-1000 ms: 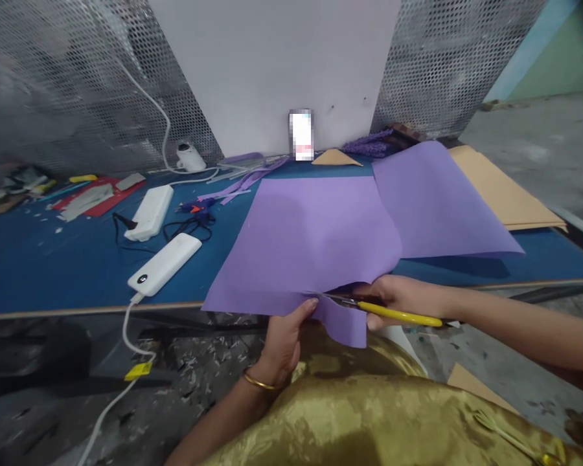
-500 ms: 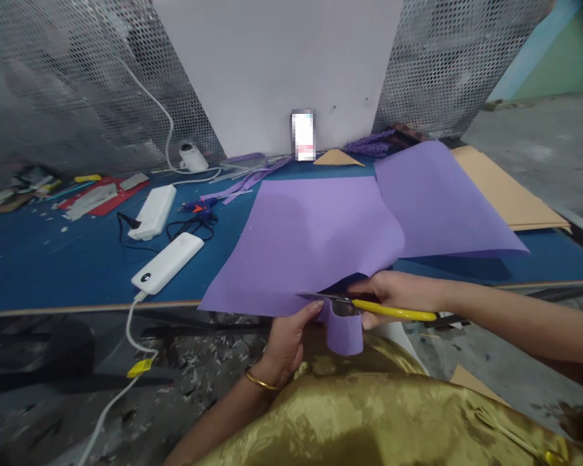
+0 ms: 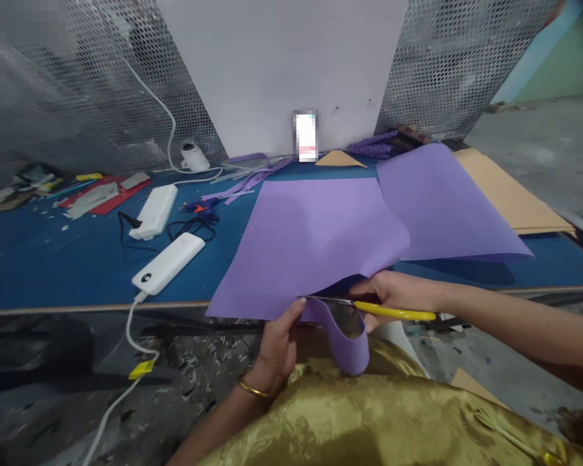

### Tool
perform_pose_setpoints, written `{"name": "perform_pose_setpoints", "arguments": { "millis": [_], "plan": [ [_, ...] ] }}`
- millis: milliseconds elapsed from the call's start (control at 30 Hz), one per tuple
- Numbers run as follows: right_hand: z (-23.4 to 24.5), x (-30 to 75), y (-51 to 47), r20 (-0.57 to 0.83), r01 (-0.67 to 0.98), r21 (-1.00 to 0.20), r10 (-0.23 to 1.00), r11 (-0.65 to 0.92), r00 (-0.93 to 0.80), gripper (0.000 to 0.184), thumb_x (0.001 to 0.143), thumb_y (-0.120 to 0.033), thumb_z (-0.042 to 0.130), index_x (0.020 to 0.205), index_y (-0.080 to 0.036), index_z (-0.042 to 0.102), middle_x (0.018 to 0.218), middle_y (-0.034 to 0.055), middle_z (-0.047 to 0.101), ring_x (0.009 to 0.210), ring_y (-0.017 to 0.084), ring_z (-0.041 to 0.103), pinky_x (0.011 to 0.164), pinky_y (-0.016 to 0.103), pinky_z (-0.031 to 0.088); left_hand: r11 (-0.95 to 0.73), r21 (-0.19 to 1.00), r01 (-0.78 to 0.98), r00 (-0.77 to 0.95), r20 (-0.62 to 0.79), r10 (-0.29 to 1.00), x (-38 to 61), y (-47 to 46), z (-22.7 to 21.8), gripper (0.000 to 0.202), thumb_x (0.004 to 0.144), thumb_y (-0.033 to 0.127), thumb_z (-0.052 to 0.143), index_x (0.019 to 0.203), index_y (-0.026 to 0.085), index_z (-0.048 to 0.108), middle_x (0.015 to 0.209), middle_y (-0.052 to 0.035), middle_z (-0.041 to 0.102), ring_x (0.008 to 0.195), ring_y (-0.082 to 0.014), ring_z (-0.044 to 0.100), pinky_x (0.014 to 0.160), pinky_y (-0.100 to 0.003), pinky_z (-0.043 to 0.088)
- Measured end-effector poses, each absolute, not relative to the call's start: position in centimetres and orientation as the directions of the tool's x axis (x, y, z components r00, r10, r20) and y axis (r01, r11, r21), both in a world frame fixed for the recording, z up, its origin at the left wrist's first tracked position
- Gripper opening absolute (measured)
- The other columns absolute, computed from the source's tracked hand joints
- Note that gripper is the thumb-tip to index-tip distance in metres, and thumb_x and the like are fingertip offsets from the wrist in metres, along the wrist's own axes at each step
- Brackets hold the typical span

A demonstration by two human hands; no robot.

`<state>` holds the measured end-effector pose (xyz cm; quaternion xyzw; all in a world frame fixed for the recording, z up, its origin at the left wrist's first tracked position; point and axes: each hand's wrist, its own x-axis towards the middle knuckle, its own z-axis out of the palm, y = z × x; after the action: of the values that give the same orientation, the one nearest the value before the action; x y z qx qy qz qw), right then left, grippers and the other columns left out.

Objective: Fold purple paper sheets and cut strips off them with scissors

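A large purple sheet lies on the blue table and hangs a little over its front edge. My right hand is closed on scissors with yellow handles, whose blades lie at the near part of the sheet. From the cut, a narrow purple strip curls down in a loop toward my lap. My left hand pinches the sheet's near edge between thumb and fingers, just left of the blade tips. Part of the right hand's fingers is hidden behind the scissors and the sheet.
A second purple sheet and tan sheets lie at the right. On the left are a white power bank, a white power strip and a blue glue gun. A lit phone leans against the back board.
The scissors have cut farther left along the sheet, and the hanging strip has grown longer. My left hand has shifted slightly left along the edge.
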<state>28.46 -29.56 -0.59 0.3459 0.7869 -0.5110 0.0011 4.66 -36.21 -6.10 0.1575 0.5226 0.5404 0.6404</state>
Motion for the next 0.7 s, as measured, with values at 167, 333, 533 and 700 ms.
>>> {"name": "perform_pose_setpoints", "arguments": {
  "millis": [167,333,533,700],
  "plan": [
    [-0.8,28.5,-29.8,-0.332,0.521,-0.821,0.549,0.232,-0.767,0.053,0.080,-0.068,0.069,0.095,-0.017,0.071,0.075,-0.0006,0.062,0.068,0.015,0.050,0.060,0.024,0.038,0.289,0.821,-0.493,-0.253,-0.453,0.855,3.8,-36.1,-5.6,0.047,0.048,0.025,0.095,0.086,0.016,0.068,0.087,-0.0019,0.073,0.079,-0.0195,0.068,0.060,-0.029,0.057],
    [-1.1,27.9,-29.7,-0.314,0.501,-0.827,0.531,0.254,-0.787,0.045,0.087,-0.062,0.065,0.099,-0.019,0.071,0.083,0.0017,0.067,0.078,0.018,0.056,0.068,0.026,0.043,0.270,0.832,-0.485,-0.259,-0.432,0.864,4.0,-36.1,-5.7,0.055,0.051,0.021,0.093,0.101,0.018,0.069,0.090,-0.0015,0.074,0.088,-0.0202,0.069,0.074,-0.032,0.058],
    [-0.3,27.1,-29.4,-0.268,0.456,-0.842,0.511,0.289,-0.817,0.041,0.089,-0.056,0.064,0.108,-0.020,0.072,0.097,0.0044,0.071,0.094,0.023,0.059,0.085,0.031,0.046,0.281,0.816,-0.506,-0.248,-0.449,0.858,3.9,-36.1,-5.8,0.051,0.051,0.021,0.093,0.095,0.018,0.070,0.089,-0.0015,0.074,0.092,-0.0212,0.069,0.081,-0.035,0.058],
    [-0.1,26.9,-29.6,-0.292,0.477,-0.832,0.508,0.284,-0.811,0.041,0.089,-0.055,0.065,0.108,-0.020,0.071,0.098,0.0048,0.070,0.095,0.022,0.060,0.089,0.032,0.046,0.317,0.811,-0.493,-0.223,-0.469,0.855,3.7,-36.2,-5.5,0.047,0.048,0.026,0.095,0.084,0.016,0.068,0.079,-0.0017,0.072,0.086,-0.0220,0.069,0.074,-0.033,0.058]
  ]
}}
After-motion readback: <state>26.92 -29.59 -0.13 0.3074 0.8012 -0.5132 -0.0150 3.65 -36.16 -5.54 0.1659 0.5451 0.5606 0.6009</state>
